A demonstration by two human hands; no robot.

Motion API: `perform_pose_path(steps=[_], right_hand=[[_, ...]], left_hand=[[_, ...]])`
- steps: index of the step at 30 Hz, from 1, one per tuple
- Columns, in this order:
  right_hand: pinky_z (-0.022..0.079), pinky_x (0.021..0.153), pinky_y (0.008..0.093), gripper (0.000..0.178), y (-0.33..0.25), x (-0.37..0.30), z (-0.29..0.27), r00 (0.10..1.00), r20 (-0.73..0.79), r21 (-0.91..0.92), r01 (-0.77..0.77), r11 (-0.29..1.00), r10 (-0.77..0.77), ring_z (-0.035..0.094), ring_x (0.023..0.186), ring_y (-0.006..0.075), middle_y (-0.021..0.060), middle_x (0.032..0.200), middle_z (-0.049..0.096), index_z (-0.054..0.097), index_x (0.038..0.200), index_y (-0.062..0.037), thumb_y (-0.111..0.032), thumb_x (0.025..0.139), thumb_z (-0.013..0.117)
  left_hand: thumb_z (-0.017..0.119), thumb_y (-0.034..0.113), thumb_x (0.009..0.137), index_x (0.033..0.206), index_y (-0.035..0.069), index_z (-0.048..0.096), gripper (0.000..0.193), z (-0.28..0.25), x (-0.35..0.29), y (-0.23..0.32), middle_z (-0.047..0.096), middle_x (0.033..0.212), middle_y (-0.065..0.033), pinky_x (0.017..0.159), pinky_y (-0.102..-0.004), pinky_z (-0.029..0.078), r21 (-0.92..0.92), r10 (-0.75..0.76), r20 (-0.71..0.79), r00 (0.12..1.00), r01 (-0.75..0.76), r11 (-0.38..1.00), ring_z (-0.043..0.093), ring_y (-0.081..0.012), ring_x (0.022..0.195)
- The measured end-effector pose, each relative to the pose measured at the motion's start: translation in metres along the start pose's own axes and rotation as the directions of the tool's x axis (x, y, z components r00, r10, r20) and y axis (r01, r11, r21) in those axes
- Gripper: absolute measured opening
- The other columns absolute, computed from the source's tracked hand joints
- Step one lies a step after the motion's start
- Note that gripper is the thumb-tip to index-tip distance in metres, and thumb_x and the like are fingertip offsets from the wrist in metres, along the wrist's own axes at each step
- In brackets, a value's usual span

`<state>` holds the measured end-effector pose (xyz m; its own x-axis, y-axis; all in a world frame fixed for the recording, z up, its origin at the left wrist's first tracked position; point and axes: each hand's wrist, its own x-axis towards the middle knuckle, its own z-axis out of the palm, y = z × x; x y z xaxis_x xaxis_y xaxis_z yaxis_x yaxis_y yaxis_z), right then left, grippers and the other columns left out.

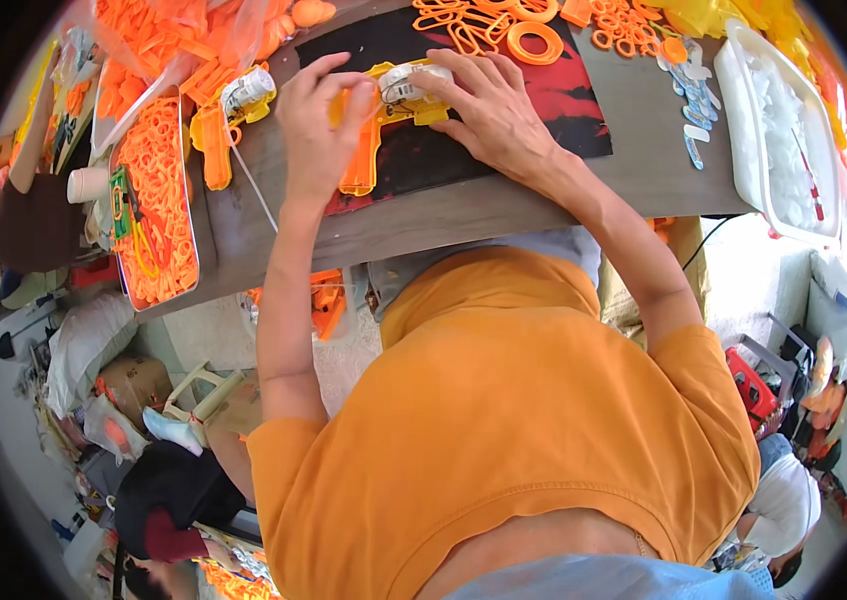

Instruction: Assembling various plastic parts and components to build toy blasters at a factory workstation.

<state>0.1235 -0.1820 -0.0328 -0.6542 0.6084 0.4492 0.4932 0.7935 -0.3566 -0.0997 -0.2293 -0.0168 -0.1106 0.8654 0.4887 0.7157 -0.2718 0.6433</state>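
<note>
On the dark mat in front of me lies an orange toy gun half-shell (361,165), its grip pointing toward me. A white mechanism (406,82) with thin wires sits in its upper part. My right hand (504,115) grips the shell's right end, fingers over the white mechanism and thumb at the lower edge. At the shell's left end, my left hand (319,130) is curled with thumb and forefinger close together. Its fingertips are blurred; whatever they pinch, if anything, cannot be made out. Left of it lies a second orange toy gun half-shell (212,145) with a white mechanism (247,92).
An orange-filled tray (194,250) stands at the left, with yellow-handled pliers (149,245) on it. Orange rings (536,43) lie beyond the mat (584,110). Blue-grey pieces (694,95) lie near a white bin (744,150) holding clear parts and a red screwdriver (810,175).
</note>
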Motion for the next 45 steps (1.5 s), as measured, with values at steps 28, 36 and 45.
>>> perform_pose_path(steps=[28, 36, 45], right_hand=[[0.045, 0.092, 0.0415, 0.037, -0.003, 0.013, -0.021, 0.918, -0.143, 0.36, -0.301, 0.883, 0.371, 0.058, 0.103, 0.0303, 0.0135, 0.106, 0.061, 0.059, 0.109, -0.0051, -0.021, 0.079, 0.074], [0.043, 0.086, 0.0436, 0.029, 0.142, -0.03, -0.068, 0.85, -0.209, -0.309, -0.526, 0.792, 0.483, 0.059, 0.099, 0.0323, 0.0121, 0.101, 0.062, 0.058, 0.098, -0.0081, -0.035, 0.088, 0.066], [0.047, 0.079, 0.0391, 0.023, 0.151, -0.029, -0.087, 0.963, -0.269, -0.638, -0.17, 0.751, -0.01, 0.063, 0.077, 0.0264, 0.0088, 0.078, 0.063, 0.064, 0.093, -0.0047, -0.028, 0.092, 0.062]], left_hand=[[0.065, 0.004, 0.085, 0.116, 0.002, 0.066, 0.031, 0.022, -0.013, 0.031, 0.06, 0.122, -0.0099, 0.102, -0.047, 0.042, 0.317, 0.306, 0.183, 0.934, -0.351, 0.881, 0.058, -0.0278, 0.112], [0.065, 0.005, 0.084, 0.111, 0.001, 0.066, 0.027, 0.035, -0.007, 0.036, 0.06, 0.12, -0.0095, 0.1, -0.0446, 0.042, 0.334, 0.305, 0.106, 0.947, -0.322, 0.886, 0.058, -0.0275, 0.11], [0.073, 0.017, 0.081, 0.104, 0.009, 0.063, 0.027, 0.026, -0.012, 0.039, 0.055, 0.121, -0.0088, 0.1, -0.043, 0.038, 0.342, 0.11, -0.02, 0.994, -0.097, 0.935, 0.05, -0.0296, 0.116]])
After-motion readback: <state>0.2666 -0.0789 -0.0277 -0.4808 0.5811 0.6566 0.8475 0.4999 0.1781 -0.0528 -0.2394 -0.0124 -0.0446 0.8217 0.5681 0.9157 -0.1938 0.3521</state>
